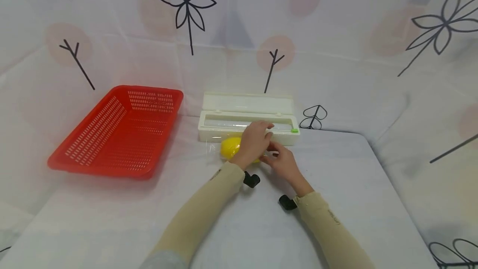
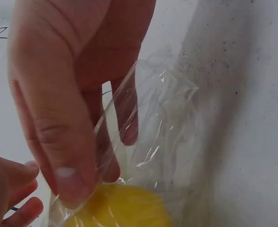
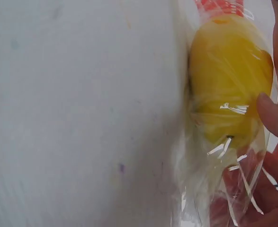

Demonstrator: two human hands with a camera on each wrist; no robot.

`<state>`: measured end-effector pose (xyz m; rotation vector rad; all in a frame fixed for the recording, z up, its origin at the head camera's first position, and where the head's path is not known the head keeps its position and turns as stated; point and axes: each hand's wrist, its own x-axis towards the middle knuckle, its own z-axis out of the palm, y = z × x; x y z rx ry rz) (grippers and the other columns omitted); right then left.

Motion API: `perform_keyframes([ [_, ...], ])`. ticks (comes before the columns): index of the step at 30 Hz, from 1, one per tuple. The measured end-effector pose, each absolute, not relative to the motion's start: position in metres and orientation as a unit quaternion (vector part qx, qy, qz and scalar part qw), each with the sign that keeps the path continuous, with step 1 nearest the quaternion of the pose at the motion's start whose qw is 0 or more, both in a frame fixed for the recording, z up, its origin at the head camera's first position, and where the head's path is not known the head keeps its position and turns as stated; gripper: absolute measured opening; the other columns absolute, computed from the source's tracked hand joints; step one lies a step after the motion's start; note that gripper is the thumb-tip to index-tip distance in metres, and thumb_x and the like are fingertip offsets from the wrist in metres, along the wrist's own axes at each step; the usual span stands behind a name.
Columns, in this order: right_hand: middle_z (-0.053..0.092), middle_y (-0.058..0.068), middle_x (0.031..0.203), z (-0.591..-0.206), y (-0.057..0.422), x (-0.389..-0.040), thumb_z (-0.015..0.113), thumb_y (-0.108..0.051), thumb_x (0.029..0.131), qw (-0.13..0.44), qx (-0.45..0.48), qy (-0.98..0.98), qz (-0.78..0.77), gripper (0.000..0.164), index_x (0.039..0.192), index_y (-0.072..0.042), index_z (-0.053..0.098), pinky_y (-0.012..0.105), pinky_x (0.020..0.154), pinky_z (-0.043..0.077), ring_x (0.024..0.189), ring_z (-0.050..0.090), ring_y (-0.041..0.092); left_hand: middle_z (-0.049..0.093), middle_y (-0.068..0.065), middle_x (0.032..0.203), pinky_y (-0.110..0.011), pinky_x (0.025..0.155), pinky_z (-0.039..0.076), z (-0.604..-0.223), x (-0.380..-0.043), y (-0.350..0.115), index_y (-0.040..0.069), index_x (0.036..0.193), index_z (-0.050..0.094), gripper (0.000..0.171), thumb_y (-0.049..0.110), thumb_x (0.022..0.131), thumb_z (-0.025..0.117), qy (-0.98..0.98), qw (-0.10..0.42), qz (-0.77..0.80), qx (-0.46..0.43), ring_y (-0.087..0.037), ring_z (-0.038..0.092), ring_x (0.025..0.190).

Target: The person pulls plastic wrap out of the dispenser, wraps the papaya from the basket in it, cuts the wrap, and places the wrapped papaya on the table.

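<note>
A yellow oval fruit (image 1: 229, 147) lies under clear plastic film (image 3: 186, 203) on the table, close in front of a white film dispenser box (image 1: 249, 133). My left hand (image 1: 255, 142) reaches over the fruit's right part and hides some of it. In the left wrist view its thumb and fingers pinch the film (image 2: 165, 123) beside the fruit (image 2: 124, 205). To the right, my right hand (image 1: 284, 163) has its fingers curled at the film beside the fruit. Its exact grip is partly hidden.
At the left stands a red perforated plastic basket (image 1: 149, 169). The dispenser's lid (image 1: 248, 103) is raised, with a white roll inside and a green piece (image 1: 295, 130) at its right end. A patterned cloth backdrop (image 1: 231, 20) rises behind the white table (image 1: 239, 235).
</note>
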<state>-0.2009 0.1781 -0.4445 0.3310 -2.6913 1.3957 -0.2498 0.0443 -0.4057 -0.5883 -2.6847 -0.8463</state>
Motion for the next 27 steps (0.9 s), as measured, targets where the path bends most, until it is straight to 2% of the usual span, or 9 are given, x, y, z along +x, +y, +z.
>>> perform_keyframes([
  [4, 0.068, 0.016, 0.117, -0.438, 0.186, -0.201, 0.073, -0.011, 0.091, 0.068, 0.106, -0.874, 0.469, 0.039, 0.126, 0.0, 0.063, 0.045, 0.095, 0.052, 0.111, 0.063, 0.031, 0.068, 0.005, 0.11, -0.028, 0.093, 0.048, -0.405, -0.251, 0.046, 0.018, 0.116, 0.073, 0.02, 0.021, 0.096, 0.067, -0.927, 0.136, -0.283, -0.205, -0.016, 0.059, 0.104],
  [6, 0.07, 0.015, 0.113, -0.433, 0.193, -0.204, 0.071, -0.008, 0.092, 0.115, 0.088, -0.867, 0.478, 0.031, 0.121, 0.0, 0.067, 0.035, 0.09, 0.054, 0.105, 0.065, 0.029, 0.068, 0.006, 0.107, -0.027, 0.091, 0.048, -0.406, -0.252, 0.046, 0.018, 0.113, 0.074, 0.019, 0.02, 0.096, 0.068, -0.927, 0.138, -0.281, -0.207, -0.014, 0.059, 0.101],
  [9, 0.07, 0.017, 0.108, -0.426, 0.207, -0.212, 0.069, -0.003, 0.093, 0.215, 0.047, -0.847, 0.484, 0.022, 0.114, 0.002, 0.071, 0.021, 0.078, 0.053, 0.097, 0.066, 0.028, 0.069, 0.006, 0.105, -0.026, 0.09, 0.048, -0.408, -0.254, 0.046, 0.019, 0.112, 0.075, 0.017, 0.018, 0.096, 0.069, -0.925, 0.144, -0.282, -0.21, -0.014, 0.06, 0.099],
  [11, 0.068, 0.017, 0.106, -0.422, 0.216, -0.22, 0.068, -0.002, 0.092, 0.273, 0.017, -0.845, 0.46, 0.021, 0.113, 0.001, 0.072, 0.018, 0.074, 0.05, 0.093, 0.066, 0.028, 0.069, 0.006, 0.105, -0.025, 0.09, 0.048, -0.409, -0.255, 0.046, 0.019, 0.111, 0.075, 0.017, 0.016, 0.095, 0.069, -0.923, 0.147, -0.288, -0.21, -0.014, 0.059, 0.099],
  [13, 0.065, 0.019, 0.109, -0.42, 0.225, -0.228, 0.067, -0.002, 0.093, 0.299, -0.005, -0.85, 0.434, 0.023, 0.115, 0.001, 0.072, 0.023, 0.075, 0.05, 0.094, 0.064, 0.031, 0.069, 0.006, 0.105, -0.024, 0.09, 0.048, -0.409, -0.257, 0.046, 0.019, 0.111, 0.075, 0.018, 0.014, 0.095, 0.068, -0.922, 0.15, -0.29, -0.208, -0.014, 0.059, 0.1],
  [15, 0.063, 0.019, 0.113, -0.42, 0.233, -0.236, 0.067, -0.002, 0.092, 0.298, -0.019, -0.86, 0.414, 0.025, 0.117, 0.0, 0.072, 0.03, 0.078, 0.051, 0.097, 0.063, 0.033, 0.068, 0.006, 0.105, -0.024, 0.09, 0.047, -0.41, -0.258, 0.046, 0.02, 0.111, 0.075, 0.018, 0.014, 0.095, 0.069, -0.923, 0.151, -0.288, -0.207, -0.014, 0.058, 0.1],
  [19, 0.059, 0.019, 0.125, -0.426, 0.243, -0.242, 0.072, -0.008, 0.091, 0.233, -0.045, -0.875, 0.421, 0.034, 0.124, -0.002, 0.069, 0.041, 0.084, 0.053, 0.109, 0.06, 0.034, 0.069, 0.008, 0.106, -0.024, 0.09, 0.047, -0.41, -0.259, 0.047, 0.022, 0.111, 0.075, 0.017, 0.019, 0.095, 0.07, -0.925, 0.154, -0.282, -0.201, -0.014, 0.058, 0.101],
  [24, 0.051, 0.018, 0.142, -0.431, 0.247, -0.243, 0.079, -0.016, 0.087, 0.166, -0.067, -0.869, 0.461, 0.059, 0.14, -0.003, 0.055, 0.044, 0.091, 0.052, 0.122, 0.056, 0.034, 0.069, 0.011, 0.107, -0.027, 0.092, 0.046, -0.409, -0.26, 0.053, 0.027, 0.113, 0.074, 0.019, 0.028, 0.095, 0.069, -0.934, 0.158, -0.247, -0.203, -0.013, 0.058, 0.103],
  [27, 0.056, 0.018, 0.139, -0.434, 0.248, -0.244, 0.079, -0.018, 0.087, 0.158, -0.067, -0.868, 0.466, 0.061, 0.141, -0.002, 0.055, 0.044, 0.094, 0.05, 0.123, 0.056, 0.033, 0.069, 0.012, 0.109, -0.028, 0.092, 0.046, -0.405, -0.26, 0.057, 0.028, 0.114, 0.074, 0.019, 0.031, 0.096, 0.068, -0.94, 0.161, -0.219, -0.206, -0.013, 0.058, 0.105],
])
